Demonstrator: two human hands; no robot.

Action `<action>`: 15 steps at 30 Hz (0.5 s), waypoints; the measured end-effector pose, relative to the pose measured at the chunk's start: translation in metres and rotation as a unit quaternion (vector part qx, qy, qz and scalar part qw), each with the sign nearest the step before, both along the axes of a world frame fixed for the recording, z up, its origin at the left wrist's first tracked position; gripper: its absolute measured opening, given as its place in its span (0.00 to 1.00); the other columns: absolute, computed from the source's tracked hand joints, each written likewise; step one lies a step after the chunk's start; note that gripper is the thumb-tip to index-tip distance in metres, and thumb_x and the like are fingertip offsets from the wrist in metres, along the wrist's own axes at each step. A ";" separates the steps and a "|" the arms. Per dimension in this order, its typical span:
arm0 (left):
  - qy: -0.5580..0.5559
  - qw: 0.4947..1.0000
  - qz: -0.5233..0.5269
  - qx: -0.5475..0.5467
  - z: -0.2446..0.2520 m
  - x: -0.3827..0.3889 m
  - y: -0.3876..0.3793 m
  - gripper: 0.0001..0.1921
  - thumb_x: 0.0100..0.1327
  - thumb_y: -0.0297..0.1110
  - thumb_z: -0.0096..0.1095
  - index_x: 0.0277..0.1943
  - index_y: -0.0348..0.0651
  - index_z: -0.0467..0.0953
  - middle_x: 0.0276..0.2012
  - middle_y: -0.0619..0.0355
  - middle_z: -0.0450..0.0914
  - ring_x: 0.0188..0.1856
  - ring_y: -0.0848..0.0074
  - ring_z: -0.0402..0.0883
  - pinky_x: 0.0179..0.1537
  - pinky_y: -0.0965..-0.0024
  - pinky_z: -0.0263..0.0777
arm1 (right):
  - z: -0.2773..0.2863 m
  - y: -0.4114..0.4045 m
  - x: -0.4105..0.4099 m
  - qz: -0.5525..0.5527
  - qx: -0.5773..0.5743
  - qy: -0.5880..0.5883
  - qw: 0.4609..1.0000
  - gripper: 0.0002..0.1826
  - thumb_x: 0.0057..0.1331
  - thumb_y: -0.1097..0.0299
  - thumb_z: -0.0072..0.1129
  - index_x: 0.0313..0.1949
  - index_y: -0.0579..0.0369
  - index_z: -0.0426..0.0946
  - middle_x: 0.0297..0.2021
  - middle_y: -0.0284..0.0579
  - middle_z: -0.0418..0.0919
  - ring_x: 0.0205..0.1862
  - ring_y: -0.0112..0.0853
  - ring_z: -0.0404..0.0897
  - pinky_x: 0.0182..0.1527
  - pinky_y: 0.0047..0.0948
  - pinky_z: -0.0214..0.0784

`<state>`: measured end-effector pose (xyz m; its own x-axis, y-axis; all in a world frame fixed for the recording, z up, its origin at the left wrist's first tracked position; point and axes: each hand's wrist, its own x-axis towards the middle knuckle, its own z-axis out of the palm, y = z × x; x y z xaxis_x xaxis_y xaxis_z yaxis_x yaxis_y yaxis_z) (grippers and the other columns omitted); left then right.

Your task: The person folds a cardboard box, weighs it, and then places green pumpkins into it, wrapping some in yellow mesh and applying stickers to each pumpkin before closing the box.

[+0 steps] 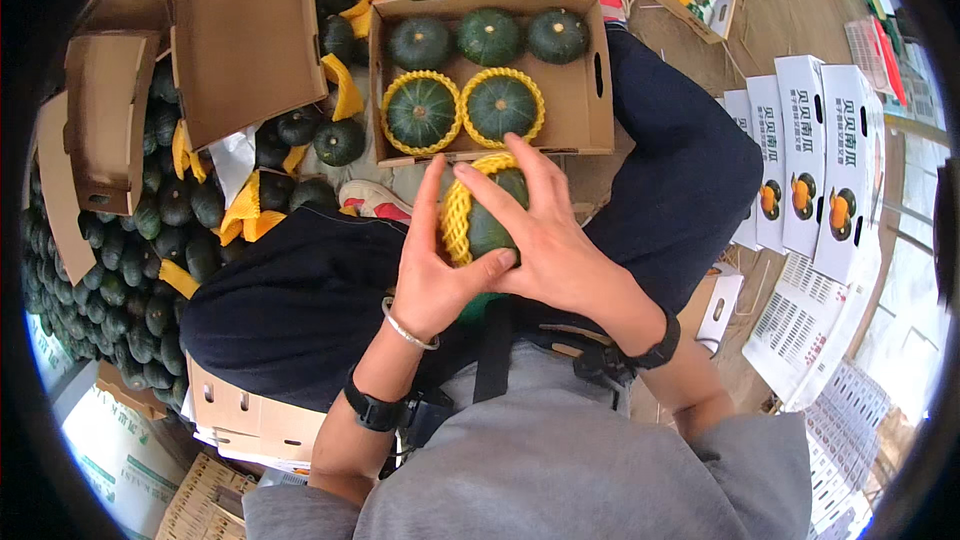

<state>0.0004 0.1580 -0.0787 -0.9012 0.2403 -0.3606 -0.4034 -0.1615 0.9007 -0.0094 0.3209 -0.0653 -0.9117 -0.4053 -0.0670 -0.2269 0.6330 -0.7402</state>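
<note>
Between my left hand (435, 262) and my right hand (544, 240) is a dark green squash (491, 217), with a yellow foam net sleeve (456, 221) around part of it. Both hands touch it, low in front of the cardboard box (574, 101). Inside the box, three bare squashes form the far row, among them the middle one (489, 36). Two squashes in yellow foam nets sit nearer me, one at the left (421, 112) and one beside it (502, 106). The fingertips of my right hand reach the near edge of the netted squash on the right.
At the left lies a large heap of squashes (176, 202), with loose yellow foam nets (247, 210) and cardboard trays (247, 37) on it. White printed cartons (847, 172) stand in a row at the right. My legs flank the box, with a shoe (371, 201) near its left corner.
</note>
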 end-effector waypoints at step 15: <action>-0.224 0.907 0.150 -0.323 -0.141 -0.139 -0.155 0.20 0.58 0.39 0.60 0.52 0.40 0.74 0.49 0.52 0.78 0.49 0.65 0.75 0.47 0.57 0.68 | -0.128 0.054 -0.112 0.016 0.487 -0.030 0.873 0.43 0.39 0.57 0.75 0.58 0.38 0.66 0.61 0.48 0.57 0.63 0.54 0.54 0.53 0.60 0.57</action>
<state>-0.1386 0.0027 -0.2197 -0.6201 -0.3838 -0.6843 -0.7770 0.1792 0.6035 -0.1213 0.3751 -0.1934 -0.8840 -0.1544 -0.4412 -0.2347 0.9629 0.1333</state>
